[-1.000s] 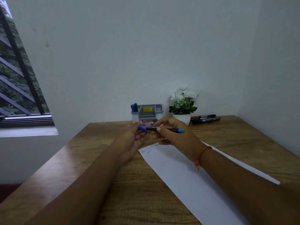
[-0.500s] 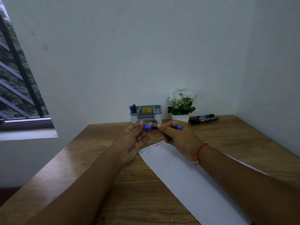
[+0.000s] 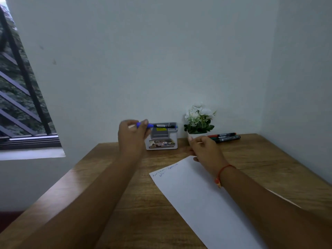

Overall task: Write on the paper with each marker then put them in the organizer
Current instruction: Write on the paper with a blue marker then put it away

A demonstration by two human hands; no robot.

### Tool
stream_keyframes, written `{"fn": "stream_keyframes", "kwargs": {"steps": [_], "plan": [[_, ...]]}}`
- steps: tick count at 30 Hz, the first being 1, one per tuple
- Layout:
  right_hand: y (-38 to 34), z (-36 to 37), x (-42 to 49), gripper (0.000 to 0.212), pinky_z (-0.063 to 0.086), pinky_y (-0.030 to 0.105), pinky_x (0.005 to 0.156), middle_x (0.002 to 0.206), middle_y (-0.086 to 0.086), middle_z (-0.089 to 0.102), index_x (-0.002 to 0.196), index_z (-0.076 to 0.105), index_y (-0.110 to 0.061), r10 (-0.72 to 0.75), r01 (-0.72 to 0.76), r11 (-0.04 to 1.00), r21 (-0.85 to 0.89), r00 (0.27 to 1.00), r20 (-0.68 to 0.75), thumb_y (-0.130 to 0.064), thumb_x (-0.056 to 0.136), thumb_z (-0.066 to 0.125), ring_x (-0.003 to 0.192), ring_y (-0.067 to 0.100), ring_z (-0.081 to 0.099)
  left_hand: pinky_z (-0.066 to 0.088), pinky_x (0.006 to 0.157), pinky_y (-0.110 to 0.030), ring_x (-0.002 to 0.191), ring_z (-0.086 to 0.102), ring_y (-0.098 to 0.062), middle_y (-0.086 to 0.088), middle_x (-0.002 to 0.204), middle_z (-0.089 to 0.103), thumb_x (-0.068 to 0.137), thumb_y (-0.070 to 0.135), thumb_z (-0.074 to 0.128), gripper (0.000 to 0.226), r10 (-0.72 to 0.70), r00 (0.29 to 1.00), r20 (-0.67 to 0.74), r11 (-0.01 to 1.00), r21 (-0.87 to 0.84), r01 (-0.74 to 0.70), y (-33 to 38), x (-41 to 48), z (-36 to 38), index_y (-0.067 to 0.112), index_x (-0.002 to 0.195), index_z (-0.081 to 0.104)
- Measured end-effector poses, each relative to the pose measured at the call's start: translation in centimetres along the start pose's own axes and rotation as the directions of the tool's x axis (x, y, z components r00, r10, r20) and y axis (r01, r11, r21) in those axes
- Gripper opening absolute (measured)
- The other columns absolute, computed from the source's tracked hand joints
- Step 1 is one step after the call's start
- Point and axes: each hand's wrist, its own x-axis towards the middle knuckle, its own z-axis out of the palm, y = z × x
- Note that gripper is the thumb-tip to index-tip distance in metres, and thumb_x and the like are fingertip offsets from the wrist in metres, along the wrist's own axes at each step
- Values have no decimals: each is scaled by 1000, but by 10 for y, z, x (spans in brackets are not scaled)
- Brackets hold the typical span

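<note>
My left hand [image 3: 133, 135] holds a blue-capped marker [image 3: 158, 125] level, just above the grey and white organizer [image 3: 162, 139] at the back of the desk. The markers that stood in the organizer's left compartment are hidden behind this hand. My right hand [image 3: 203, 148] hovers empty over the far end of the white paper [image 3: 201, 200], fingers loosely curled. The paper carries a few short lines of writing [image 3: 165, 170] near its far corner. A red marker [image 3: 221, 135] and a green marker [image 3: 227, 138] lie side by side at the back right.
A small white pot of white flowers [image 3: 198, 121] stands between the organizer and the two loose markers. The wooden desk [image 3: 111, 177] fits into a corner, with walls behind and to the right. A barred window [image 3: 19, 97] is on the left.
My right hand has let go of the blue marker and dropped toward the paper. My left hand has carried the marker up and back to the organizer.
</note>
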Motion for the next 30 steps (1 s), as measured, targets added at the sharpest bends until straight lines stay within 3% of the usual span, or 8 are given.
{"fn": "stream_keyframes", "kwargs": {"steps": [2, 5, 7, 13, 16, 20, 24, 30], "plan": [[5, -2, 2, 31, 60, 43, 81, 91, 2, 74, 94, 65, -24, -46, 47, 984, -172, 999, 12, -55, 92, 60, 87, 19, 72, 56, 72, -23, 80, 72, -10, -3, 95, 73, 91, 24, 66, 22, 150, 989, 2, 971, 186, -148, 5, 12, 10, 16, 102, 49], [2, -1, 0, 33, 52, 29, 72, 89, -3, 70, 98, 66, -23, -98, 111, 931, -347, 994, 55, -55, 93, 58, 87, 14, 66, 52, 68, -18, 82, 70, -11, -2, 93, 73, 89, 26, 68, 22, 257, 966, 36, 904, 343, -254, -1, 31, 28, 18, 100, 51], [-1, -1, -4, 29, 48, 24, 67, 85, -8, 67, 96, 66, -23, -131, 151, 900, -409, 988, 78, -52, 94, 59, 84, 10, 63, 52, 71, -19, 85, 68, -13, -3, 95, 72, 89, 24, 68, 21, 254, 966, 51, 888, 383, -254, -11, 41, 39, 17, 100, 52], [-4, -2, -7, 29, 56, 32, 78, 93, -4, 72, 96, 67, -24, -165, 200, 865, -459, 979, 116, -52, 94, 60, 89, 13, 66, 49, 64, -12, 85, 68, -11, -4, 94, 70, 87, 20, 70, 16, 243, 960, 142, 864, 417, -281, -40, 53, 60, 16, 96, 57], [-5, -2, -8, 28, 56, 34, 78, 92, -2, 73, 93, 67, -25, -175, 214, 842, -495, 977, 125, -52, 93, 61, 88, 15, 66, 54, 70, -20, 86, 68, -13, -3, 93, 72, 87, 21, 70, 14, 248, 950, 191, 818, 483, -311, -52, 55, 66, 15, 98, 65], [-5, -2, -9, 29, 57, 37, 80, 92, -1, 74, 93, 69, -23, -176, 226, 827, -515, 974, 143, -51, 93, 61, 90, 16, 67, 45, 62, -2, 95, 67, -15, -8, 107, 71, 91, 16, 65, 24, 185, 945, 271, 772, 555, -310, -59, 51, 66, 8, 113, 68], [-3, -2, -9, 29, 57, 37, 81, 96, -2, 73, 96, 69, -24, -165, 226, 817, -530, 973, 161, -52, 92, 61, 90, 16, 67, 42, 58, 2, 87, 57, 2, 3, 113, 58, 92, 10, 63, 42, 147, 937, 317, 802, 516, -300, -50, 23, 53, 10, 133, 55], [-1, -1, -7, 30, 57, 38, 79, 97, 1, 74, 102, 70, -19, -176, 242, 767, -594, 970, 168, -47, 93, 62, 91, 19, 68, 51, 81, -24, 93, 62, -5, 8, 103, 69, 87, 29, 69, 23, 139, 919, 369, 611, 698, -373, -56, -15, 1, 21, 108, 65]]}}
